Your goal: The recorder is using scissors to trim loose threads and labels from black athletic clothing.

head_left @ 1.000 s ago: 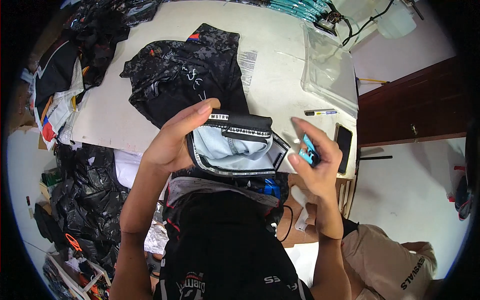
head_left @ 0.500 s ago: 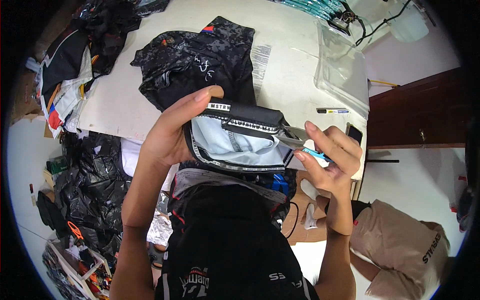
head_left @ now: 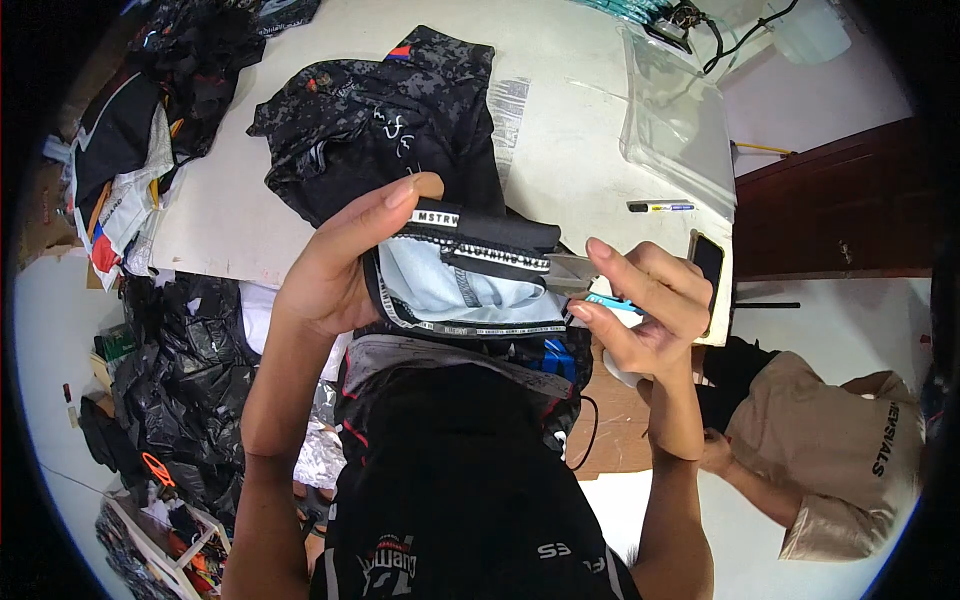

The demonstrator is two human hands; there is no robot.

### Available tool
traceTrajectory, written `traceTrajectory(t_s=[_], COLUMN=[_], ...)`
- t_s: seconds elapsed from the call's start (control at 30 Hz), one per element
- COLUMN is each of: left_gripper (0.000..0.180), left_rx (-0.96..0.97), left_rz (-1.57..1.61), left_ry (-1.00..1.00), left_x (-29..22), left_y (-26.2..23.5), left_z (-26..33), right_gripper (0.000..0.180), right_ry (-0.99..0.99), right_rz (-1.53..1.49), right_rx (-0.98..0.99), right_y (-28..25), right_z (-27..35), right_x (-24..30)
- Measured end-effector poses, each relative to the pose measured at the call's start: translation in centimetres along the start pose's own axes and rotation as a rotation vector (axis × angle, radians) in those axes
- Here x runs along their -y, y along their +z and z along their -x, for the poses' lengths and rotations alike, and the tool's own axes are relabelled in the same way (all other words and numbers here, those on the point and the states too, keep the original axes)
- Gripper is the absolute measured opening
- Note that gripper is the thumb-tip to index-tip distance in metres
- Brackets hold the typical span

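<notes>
Waistband work over the desk (head_left: 590, 130).
Your left hand (head_left: 345, 265) gripped the black garment (head_left: 470, 275); your right hand (head_left: 640, 305) pinched blue-handled scissors (head_left: 590, 290) against its edge.

Matt cloth garment (head_left: 470, 275); smooth white table (head_left: 570, 140).

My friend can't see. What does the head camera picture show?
Two hands hold a folded black garment with a pale lining above a white table: the left hand grips its edge, the right hand holds small blue-handled snips against it. Another dark garment lies on the table.
</notes>
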State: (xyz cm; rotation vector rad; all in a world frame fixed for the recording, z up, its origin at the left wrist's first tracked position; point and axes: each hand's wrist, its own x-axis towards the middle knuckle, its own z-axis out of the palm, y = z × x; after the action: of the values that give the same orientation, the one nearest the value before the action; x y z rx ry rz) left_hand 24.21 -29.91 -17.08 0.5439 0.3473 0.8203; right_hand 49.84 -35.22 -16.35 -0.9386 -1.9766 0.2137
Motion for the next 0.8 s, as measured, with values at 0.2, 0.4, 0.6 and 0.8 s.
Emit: traceTrajectory(t_s=[0.2,0.4,0.6,0.8], left_gripper=[0.035,0.035,0.019,0.033], left_rx=[0.073,0.081,-0.022,0.218], left_rz=[0.101,0.123,-0.074,0.111], left_ry=[-0.014,-0.039,-0.117,-0.084], left_x=[0.6,0.7,0.2,0.7], left_y=[-0.3,0.2,2.3,0.9], left_z=[-0.2,-0.3,-0.7,-1.5], right_gripper=[0.046,0.045,0.042,0.045], right_ry=[-0.080,-0.119,-0.324,-0.325], right_rz=[0.013,0.060,0.231,0.323], right_rx=[-0.027,-0.038,-0.056,0.007], right_y=[0.0,0.0,-0.3,-1.0], right_z=[-0.5,0.0,-0.1,-0.2], right_x=[0.2,-0.1,-0.2,0.7])
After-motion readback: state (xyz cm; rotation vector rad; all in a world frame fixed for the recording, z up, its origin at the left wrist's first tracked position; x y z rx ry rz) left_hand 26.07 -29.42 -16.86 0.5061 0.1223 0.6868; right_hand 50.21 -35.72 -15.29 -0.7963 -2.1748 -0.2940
